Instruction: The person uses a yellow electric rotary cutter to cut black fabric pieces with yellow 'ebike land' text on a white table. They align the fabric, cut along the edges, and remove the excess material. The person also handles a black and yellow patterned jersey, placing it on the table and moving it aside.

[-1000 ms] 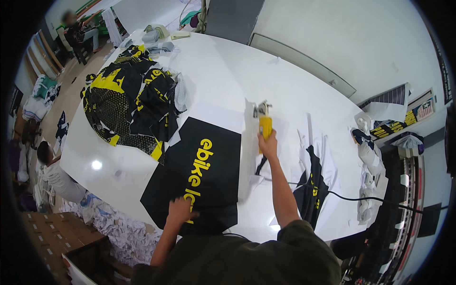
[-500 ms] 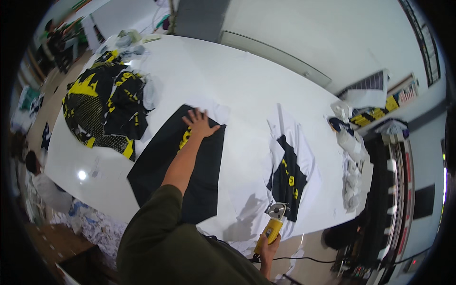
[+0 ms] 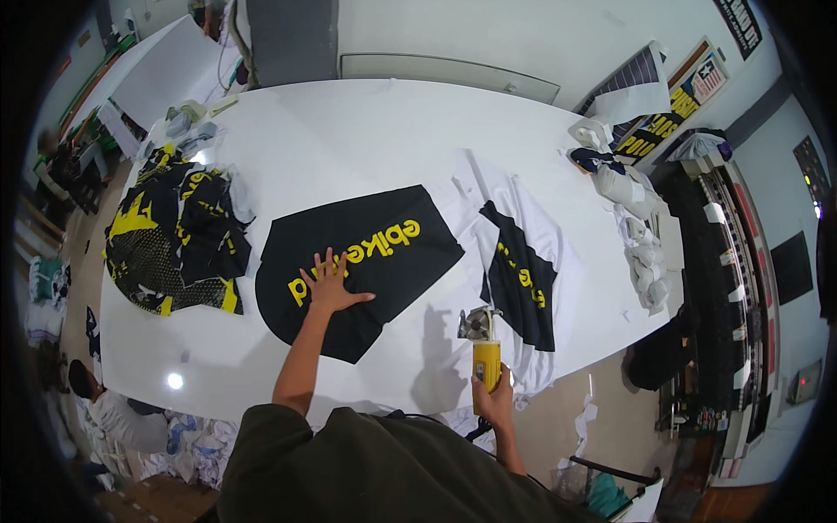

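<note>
Pressing left hand (image 3: 328, 286) palm-down onto black fabric panel (image 3: 401, 270), spreading fingers wide, gripping nothing. Wrapping right hand (image 3: 493, 397) around handheld cutter (image 3: 486, 359), curling fingers about yellow body and pointing metal head ahead, away from wearer. Trailing black cord (image 3: 479, 429) just below right hand. Seeing black panel lying flat on white table (image 3: 349, 144), directly under left hand, reaching out ahead and to right of it, showing yellow lettering partly covered by fingers. Keeping cutter well apart from left hand, to its right and nearer wearer. Spotting white-and-black cloth (image 3: 516, 292) lying ahead of right hand, just beyond cutter head; not telling whether metal is touching it. Noting heap of black-and-yellow fabric (image 3: 174, 235) sitting left of left hand, well apart from it, with small grey cloths (image 3: 190, 126) lying beyond. Finding white wrapped bundles (image 3: 641, 240) resting far right of right hand, along table's edge.
</note>
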The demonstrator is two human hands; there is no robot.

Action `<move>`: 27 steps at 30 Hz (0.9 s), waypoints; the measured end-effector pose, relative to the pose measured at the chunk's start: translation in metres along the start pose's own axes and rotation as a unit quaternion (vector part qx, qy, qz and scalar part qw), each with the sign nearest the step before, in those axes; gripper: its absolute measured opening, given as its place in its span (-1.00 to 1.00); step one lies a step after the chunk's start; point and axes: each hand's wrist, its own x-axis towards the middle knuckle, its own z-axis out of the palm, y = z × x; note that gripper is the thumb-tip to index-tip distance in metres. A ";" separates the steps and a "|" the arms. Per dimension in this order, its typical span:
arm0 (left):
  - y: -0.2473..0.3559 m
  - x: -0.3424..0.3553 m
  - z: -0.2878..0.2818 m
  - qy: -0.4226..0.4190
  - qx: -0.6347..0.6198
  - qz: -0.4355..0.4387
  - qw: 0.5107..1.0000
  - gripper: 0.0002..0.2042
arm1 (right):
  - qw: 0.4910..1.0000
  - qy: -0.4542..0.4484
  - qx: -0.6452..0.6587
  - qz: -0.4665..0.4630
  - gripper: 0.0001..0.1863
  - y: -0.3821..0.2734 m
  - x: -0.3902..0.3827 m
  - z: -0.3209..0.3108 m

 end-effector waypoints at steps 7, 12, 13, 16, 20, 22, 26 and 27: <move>-0.133 -0.050 -0.016 -0.034 0.074 -0.001 0.997 0.50 | 0.994 -0.081 -0.052 -0.058 -0.34 -0.030 -0.026 0.039; -0.129 -0.076 0.005 -0.050 0.038 0.034 0.997 0.50 | 0.983 -0.113 -0.122 -0.077 -0.29 -0.036 -0.051 0.074; -0.132 -0.078 0.007 -0.065 0.031 0.035 0.997 0.50 | 0.981 -0.115 -0.139 -0.078 -0.29 -0.038 -0.055 0.077; -0.176 -0.085 0.006 -0.060 0.031 0.045 0.997 0.53 | 0.972 -0.117 -0.187 -0.081 -0.28 -0.041 -0.073 0.085; -0.209 -0.101 0.001 -0.076 0.033 0.057 0.995 0.56 | 0.963 -0.153 -0.216 -0.048 -0.26 -0.044 -0.096 0.090; -0.213 -0.103 0.002 -0.068 0.026 0.058 0.996 0.56 | 0.965 -0.142 -0.213 -0.059 -0.24 -0.032 -0.106 0.102; -0.215 -0.104 0.004 -0.065 0.027 0.054 0.996 0.57 | 0.963 -0.149 -0.218 -0.061 -0.23 -0.031 -0.097 0.119; -0.214 -0.103 0.003 -0.068 0.029 0.053 0.996 0.57 | 0.963 -0.146 -0.217 -0.059 -0.24 -0.036 -0.091 0.125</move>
